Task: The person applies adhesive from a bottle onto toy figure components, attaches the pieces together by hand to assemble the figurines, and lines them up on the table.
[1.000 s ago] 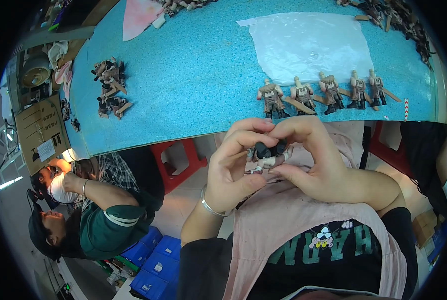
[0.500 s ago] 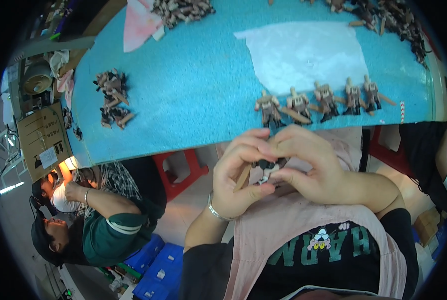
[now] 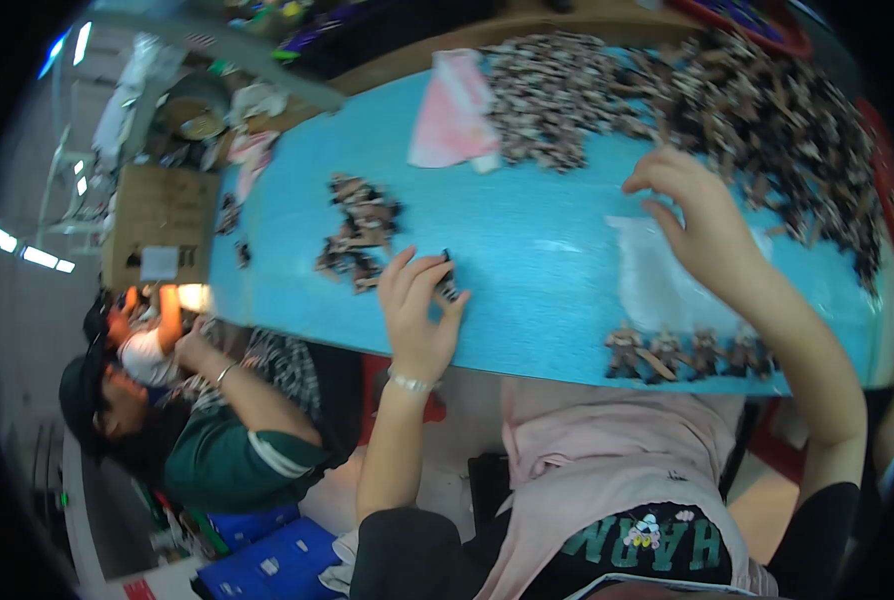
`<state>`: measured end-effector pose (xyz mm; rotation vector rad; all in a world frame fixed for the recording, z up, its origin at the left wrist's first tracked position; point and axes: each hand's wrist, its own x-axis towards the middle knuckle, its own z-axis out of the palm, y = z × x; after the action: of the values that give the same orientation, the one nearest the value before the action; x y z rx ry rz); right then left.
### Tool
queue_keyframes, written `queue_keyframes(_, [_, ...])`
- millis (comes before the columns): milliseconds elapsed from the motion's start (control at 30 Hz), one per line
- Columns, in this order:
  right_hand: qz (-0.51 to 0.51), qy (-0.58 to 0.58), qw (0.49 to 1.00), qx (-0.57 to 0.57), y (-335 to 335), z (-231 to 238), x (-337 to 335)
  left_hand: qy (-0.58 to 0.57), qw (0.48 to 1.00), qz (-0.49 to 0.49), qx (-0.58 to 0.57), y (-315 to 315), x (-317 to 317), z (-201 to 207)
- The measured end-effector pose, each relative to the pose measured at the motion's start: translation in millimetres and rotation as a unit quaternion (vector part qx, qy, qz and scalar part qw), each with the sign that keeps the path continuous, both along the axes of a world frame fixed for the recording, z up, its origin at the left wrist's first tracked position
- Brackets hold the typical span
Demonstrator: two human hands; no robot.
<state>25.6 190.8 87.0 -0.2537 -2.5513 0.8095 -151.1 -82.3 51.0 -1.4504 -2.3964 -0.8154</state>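
Note:
My left hand [image 3: 422, 310] is over the table's near edge, thumb and fingers closed around a small toy figure [image 3: 449, 282] with dark and whitish parts; the fingers hide much of it. To its left lies a small heap of brown and black figures [image 3: 362, 225]. My right hand [image 3: 692, 210] hovers above the right half of the table, fingers bent and apart from the thumb, nothing visible between them. Beyond it spreads a big pile of small brown and whitish figure parts [image 3: 557, 95]. A row of toy figures [image 3: 705, 352] lies along the near edge at right.
The blue table [image 3: 527, 300] carries a white plastic sheet [image 3: 657, 275], a pink-and-white cloth [image 3: 454, 115] and a large pile of brown and black pieces [image 3: 797, 130]. A red tray [image 3: 787, 35] is at the far right. At left sit co-workers and a cardboard box [image 3: 162, 225].
My hands have parted from their place together by the near edge. The left went left with the figure; the right reached away over the table. The view has shifted, showing more of the piles.

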Motion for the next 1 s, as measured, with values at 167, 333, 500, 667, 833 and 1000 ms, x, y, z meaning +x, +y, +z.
queue_keyframes(167, [0.100,0.020,0.948,0.300,34,-20,-79,0.056,0.997,0.046,0.014,-4,-51,-16])
queue_keyframes(333, [0.127,0.013,0.935,0.331,54,-44,-92,0.074,0.994,0.084,0.006,0,-83,-20])
queue_keyframes(500, [0.097,0.018,0.974,0.204,49,-29,-90,0.077,0.991,0.105,0.015,3,-65,-10])
queue_keyframes(667, [0.014,-0.041,0.994,-0.099,84,-38,-75,-0.090,0.976,-0.195,0.037,40,26,-14])
queue_keyframes(833, [0.007,-0.095,0.950,-0.297,73,-7,-32,-0.162,0.932,-0.325,0.001,50,87,-2])
queue_keyframes(1000, [0.013,-0.028,0.941,-0.338,58,-10,19,-0.145,0.928,-0.343,-0.021,45,103,-10])
